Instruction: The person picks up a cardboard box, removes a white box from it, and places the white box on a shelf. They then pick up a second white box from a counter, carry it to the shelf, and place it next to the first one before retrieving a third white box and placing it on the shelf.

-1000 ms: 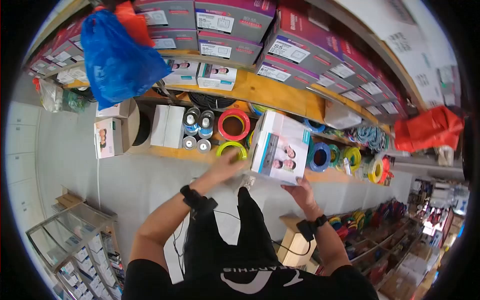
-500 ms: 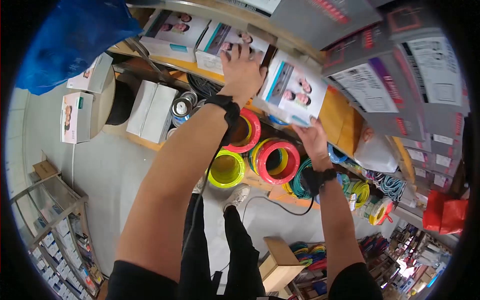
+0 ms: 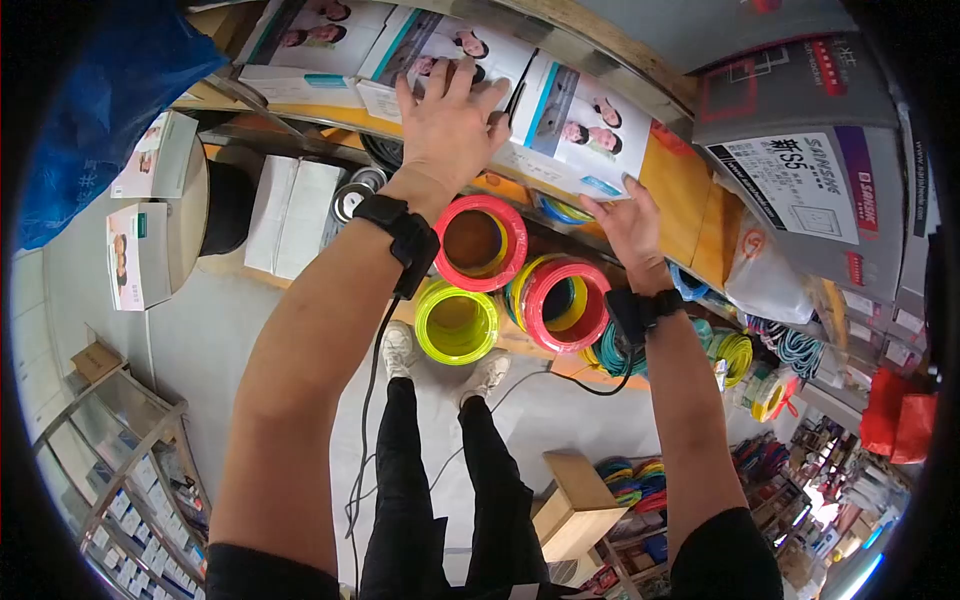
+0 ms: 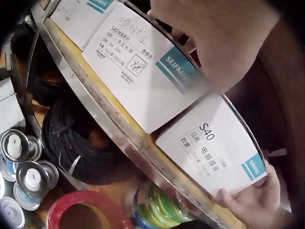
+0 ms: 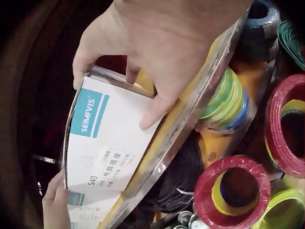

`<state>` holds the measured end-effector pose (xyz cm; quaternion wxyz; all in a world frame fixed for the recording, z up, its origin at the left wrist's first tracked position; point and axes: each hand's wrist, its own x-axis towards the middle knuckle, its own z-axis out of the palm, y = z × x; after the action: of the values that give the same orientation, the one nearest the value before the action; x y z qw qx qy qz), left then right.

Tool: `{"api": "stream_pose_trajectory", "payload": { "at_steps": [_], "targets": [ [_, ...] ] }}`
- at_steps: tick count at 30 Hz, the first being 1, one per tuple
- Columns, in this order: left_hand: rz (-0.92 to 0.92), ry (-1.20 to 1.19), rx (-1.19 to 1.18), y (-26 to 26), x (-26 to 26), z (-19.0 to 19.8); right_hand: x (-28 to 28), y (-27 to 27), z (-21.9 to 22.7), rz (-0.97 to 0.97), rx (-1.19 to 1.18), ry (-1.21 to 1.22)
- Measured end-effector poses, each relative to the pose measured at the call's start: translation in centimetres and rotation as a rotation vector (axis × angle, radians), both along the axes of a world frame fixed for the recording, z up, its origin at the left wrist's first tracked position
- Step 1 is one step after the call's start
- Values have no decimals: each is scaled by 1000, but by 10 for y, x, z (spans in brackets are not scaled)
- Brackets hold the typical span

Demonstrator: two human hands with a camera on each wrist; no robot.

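On the yellow wooden shelf (image 3: pixel 672 225), a white carton (image 3: pixel 590 125) with printed faces and a teal stripe sits at the right end of a row of similar cartons. My right hand (image 3: pixel 630 222) grips its right end, thumb on the front face and fingers round the end in the right wrist view. "S40" and "SEIMFVIS" show on that front (image 5: pixel 114 131). My left hand (image 3: pixel 447 125) rests with spread fingers on top of the middle carton (image 3: pixel 393 50), near the narrow gap between the two. A third carton (image 3: pixel 310 45) stands left of it.
Red wire coils (image 3: pixel 482 243) and a yellow-green coil (image 3: pixel 457 322) sit below the shelf, beside metal cans (image 3: pixel 352 197). Large grey boxes (image 3: pixel 800 180) stack at the right. A blue bag (image 3: pixel 110 110) hangs at the left. A metal strip (image 4: pixel 109 126) edges the shelf.
The carton has moved up from in front of the coils onto the shelf, close beside the middle carton. My left hand has left it and reached up onto the middle carton.
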<state>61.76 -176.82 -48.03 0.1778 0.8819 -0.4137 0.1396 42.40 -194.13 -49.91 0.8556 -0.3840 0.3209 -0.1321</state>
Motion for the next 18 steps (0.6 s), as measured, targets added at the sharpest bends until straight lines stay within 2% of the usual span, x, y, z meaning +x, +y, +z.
{"api": "stream_pose_trajectory", "payload": {
  "at_steps": [7,9,10,12,13,15,18],
  "targets": [
    [-40,4,-21,4,2,-7,8,-1,-4,-34,13,8],
    [-112,74,12,12,6,-3,12,0,3,-48,-112,188],
    [-111,74,10,15,8,1,15,5,14,-48,-114,187],
    [-205,112,103,24,12,5,14,17,34,110,-569,283],
    [-206,113,103,25,12,5,15,16,30,109,-568,285],
    [-217,77,160,22,11,4,15,6,12,190,-868,49],
    [-193,102,227,14,4,12,17,-5,3,191,-946,79]
  ]
}}
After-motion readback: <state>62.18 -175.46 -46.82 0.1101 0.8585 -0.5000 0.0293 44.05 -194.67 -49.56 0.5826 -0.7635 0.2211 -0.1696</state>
